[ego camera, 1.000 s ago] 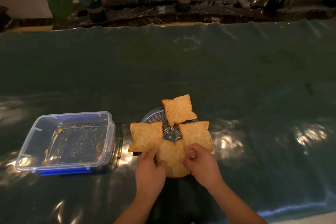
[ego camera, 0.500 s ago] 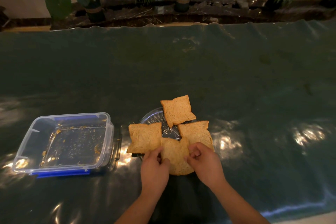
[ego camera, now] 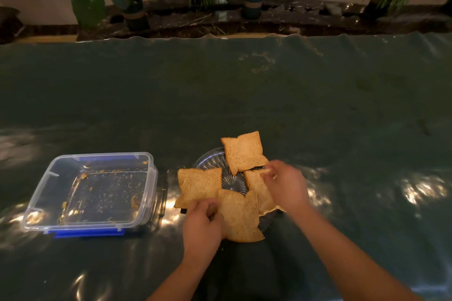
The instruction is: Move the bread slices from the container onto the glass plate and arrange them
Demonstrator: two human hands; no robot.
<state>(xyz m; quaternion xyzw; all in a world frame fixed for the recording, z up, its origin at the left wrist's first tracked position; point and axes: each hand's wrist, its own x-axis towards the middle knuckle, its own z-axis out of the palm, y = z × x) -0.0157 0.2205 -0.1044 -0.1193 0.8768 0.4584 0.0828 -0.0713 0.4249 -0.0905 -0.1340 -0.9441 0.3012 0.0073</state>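
Bread slices [ego camera: 241,215] ring the glass plate [ego camera: 210,160]; both hands' fingers [ego camera: 269,175] pinch slice edges.

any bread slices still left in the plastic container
No, the clear plastic container holds only crumbs; all four bread slices lie on the glass plate.

- I see four bread slices [ego camera: 244,151], golden-brown with a fine darker speckle and slightly deeper brown crusts.
- The glass plate [ego camera: 208,164] looks clear to me, with ribs radiating from its centre.
- The container [ego camera: 97,190] is see-through, with blue clips and orange-tan crumbs scattered inside.
- The desk [ego camera: 244,95] wears dark green, glossy, with warm light glints.
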